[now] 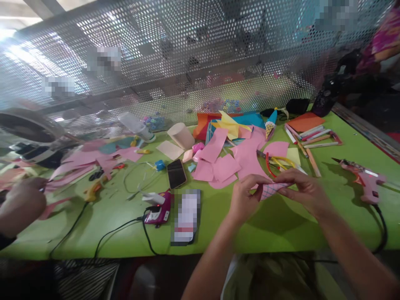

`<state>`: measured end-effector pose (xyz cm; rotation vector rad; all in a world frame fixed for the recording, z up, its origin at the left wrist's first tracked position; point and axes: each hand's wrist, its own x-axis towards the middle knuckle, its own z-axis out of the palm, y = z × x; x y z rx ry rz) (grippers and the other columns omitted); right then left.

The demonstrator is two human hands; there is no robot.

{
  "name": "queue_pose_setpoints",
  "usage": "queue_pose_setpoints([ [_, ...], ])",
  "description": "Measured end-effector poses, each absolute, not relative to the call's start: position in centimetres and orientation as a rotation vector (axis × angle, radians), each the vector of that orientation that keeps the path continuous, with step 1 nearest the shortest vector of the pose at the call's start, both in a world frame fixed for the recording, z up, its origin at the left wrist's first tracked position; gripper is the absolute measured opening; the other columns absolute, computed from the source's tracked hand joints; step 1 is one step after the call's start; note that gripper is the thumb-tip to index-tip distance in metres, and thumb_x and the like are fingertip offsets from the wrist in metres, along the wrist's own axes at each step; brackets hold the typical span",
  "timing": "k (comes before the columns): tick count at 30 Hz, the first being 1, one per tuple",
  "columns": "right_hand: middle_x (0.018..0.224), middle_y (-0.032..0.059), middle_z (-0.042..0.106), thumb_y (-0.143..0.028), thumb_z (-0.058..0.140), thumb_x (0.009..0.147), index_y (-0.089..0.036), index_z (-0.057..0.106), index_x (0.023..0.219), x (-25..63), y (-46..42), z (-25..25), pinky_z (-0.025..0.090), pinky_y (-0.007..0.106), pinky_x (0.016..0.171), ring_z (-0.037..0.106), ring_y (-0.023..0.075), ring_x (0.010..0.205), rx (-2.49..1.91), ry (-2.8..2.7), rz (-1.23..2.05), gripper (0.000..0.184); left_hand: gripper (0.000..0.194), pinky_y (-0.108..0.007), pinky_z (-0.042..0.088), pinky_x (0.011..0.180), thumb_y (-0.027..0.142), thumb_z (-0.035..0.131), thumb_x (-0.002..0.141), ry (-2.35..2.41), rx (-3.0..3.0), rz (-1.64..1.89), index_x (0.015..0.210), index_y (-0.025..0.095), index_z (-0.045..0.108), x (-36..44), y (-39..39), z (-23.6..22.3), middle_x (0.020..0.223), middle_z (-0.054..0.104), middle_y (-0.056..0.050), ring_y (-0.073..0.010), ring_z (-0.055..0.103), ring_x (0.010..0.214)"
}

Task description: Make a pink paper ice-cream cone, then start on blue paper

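Note:
Both hands are raised over the front right of the green table [218, 233], pinching a pink paper piece with a dark grid drawn on it [270, 191]. My left hand [246, 196] grips its left end between thumb and fingers. On the other end, my right hand [301, 189] has its thumb and fingers closed. The paper looks curled or rolled; its exact shape is partly hidden by the fingers. Just behind the hands lie scissors with red and yellow handles [283, 161] and pink paper sheets [250, 156].
A pink glue gun [365, 179] rests at right, its cord hanging off the edge. Pens [318, 137] lie behind it. Two phones [176, 173] and a magenta power strip [161, 210] are left of me. A co-worker's hand [23, 204] is at far left, near a yellow glue gun [93, 189].

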<state>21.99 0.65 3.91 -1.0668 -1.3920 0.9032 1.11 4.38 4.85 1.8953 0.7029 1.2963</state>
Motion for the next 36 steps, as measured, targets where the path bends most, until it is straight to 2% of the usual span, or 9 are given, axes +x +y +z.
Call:
queue_pose_setpoints([
  [4, 0.092, 0.0037, 0.075, -0.039, 0.089, 0.080, -0.037, 0.086, 0.097, 22.03, 0.67, 3.76, 0.054, 0.039, 0.081, 0.068, 0.0248, 0.091, -1.065, -1.391, 0.901, 0.017, 0.035, -0.026, 0.058, 0.083, -0.008, 0.059, 0.081, 0.677, 1.938, 1.301, 0.097, 0.019, 0.076, 1.07, 4.38, 4.99, 0.096, 0.081, -0.005, -0.0160, 0.076, 0.090],
  [13, 0.092, 0.0034, 0.076, -0.036, 0.088, 0.080, -0.037, 0.086, 0.095, 22.02, 0.75, 3.50, 0.054, 0.039, 0.082, 0.068, 0.0244, 0.092, -1.050, -1.378, 0.908, 0.015, 0.032, -0.026, 0.060, 0.079, -0.005, 0.063, 0.083, 0.702, 1.960, 1.347, 0.096, 0.020, 0.078, 1.14, 4.46, 4.86, 0.092, 0.081, -0.004, -0.0158, 0.076, 0.085],
  [18, 0.090, 0.0034, 0.076, -0.038, 0.088, 0.080, -0.037, 0.086, 0.094, 21.87, 0.72, 3.73, 0.055, 0.041, 0.082, 0.069, 0.0248, 0.089, -1.050, -1.380, 0.893, 0.014, 0.033, -0.028, 0.062, 0.080, -0.001, 0.067, 0.084, 0.766, 1.968, 1.328, 0.105, 0.021, 0.079, 1.20, 4.39, 4.77, 0.094, 0.082, -0.005, -0.0161, 0.077, 0.085],
  [20, 0.091, 0.0031, 0.076, -0.037, 0.088, 0.081, -0.038, 0.086, 0.094, 21.79, 0.68, 3.76, 0.056, 0.040, 0.083, 0.069, 0.0244, 0.090, -1.047, -1.397, 0.883, 0.013, 0.030, -0.027, 0.061, 0.079, -0.001, 0.066, 0.085, 0.709, 1.985, 1.351, 0.101, 0.021, 0.079, 1.22, 4.39, 4.83, 0.093, 0.081, -0.005, -0.0161, 0.077, 0.085],
  [26, 0.100, 0.0034, 0.078, -0.037, 0.091, 0.077, -0.035, 0.082, 0.109, 22.07, 0.58, 3.34, 0.058, 0.039, 0.086, 0.070, 0.0239, 0.095, -1.125, -1.304, 0.946, 0.033, 0.024, -0.028, 0.061, 0.079, 0.002, 0.065, 0.089, 0.651, 1.986, 1.404, 0.094, 0.020, 0.079, 1.10, 4.45, 4.99, 0.091, 0.080, -0.006, -0.0167, 0.076, 0.087],
  [32, 0.088, 0.0016, 0.073, -0.036, 0.091, 0.078, -0.030, 0.080, 0.088, 22.44, 0.71, 3.14, 0.054, 0.035, 0.082, 0.066, 0.0215, 0.088, -1.057, -1.282, 0.933, 0.016, 0.016, -0.029, 0.062, 0.079, 0.008, 0.070, 0.090, 0.678, 2.020, 1.440, 0.092, 0.021, 0.079, 0.93, 4.25, 5.26, 0.090, 0.080, -0.007, -0.0177, 0.076, 0.086],
  [36, 0.091, 0.0016, 0.074, -0.034, 0.091, 0.078, -0.031, 0.081, 0.093, 22.42, 0.75, 3.20, 0.054, 0.035, 0.083, 0.066, 0.0212, 0.090, -1.043, -1.249, 0.965, 0.019, 0.020, -0.029, 0.061, 0.079, 0.003, 0.071, 0.088, 0.653, 2.053, 1.467, 0.094, 0.021, 0.079, 0.79, 4.20, 5.33, 0.090, 0.080, -0.006, -0.0178, 0.076, 0.086],
])
